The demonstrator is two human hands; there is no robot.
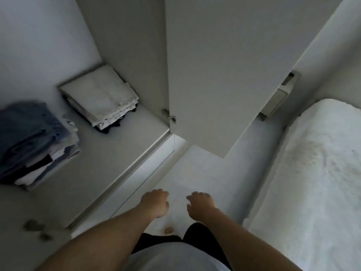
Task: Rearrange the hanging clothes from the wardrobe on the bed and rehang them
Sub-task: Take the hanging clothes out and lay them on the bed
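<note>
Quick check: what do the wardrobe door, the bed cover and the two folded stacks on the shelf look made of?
Wardrobe door: smooth matte white board, probably laminate. Bed cover: fuzzy white fabric, fleece-like. Pale stack: cream woven cloth with frayed edges. Blue stack: folded blue and white fabric, possibly denim, but blurred.

Wardrobe shelf carries two folded stacks.

View below me. At nine o'clock, a stack of folded blue and striped garments; at ten o'clock, a folded cream pile atop dark items. At six o'clock, my toes on the pale floor. At seven o'clock, small dark bits, too blurred to identify.
</note>
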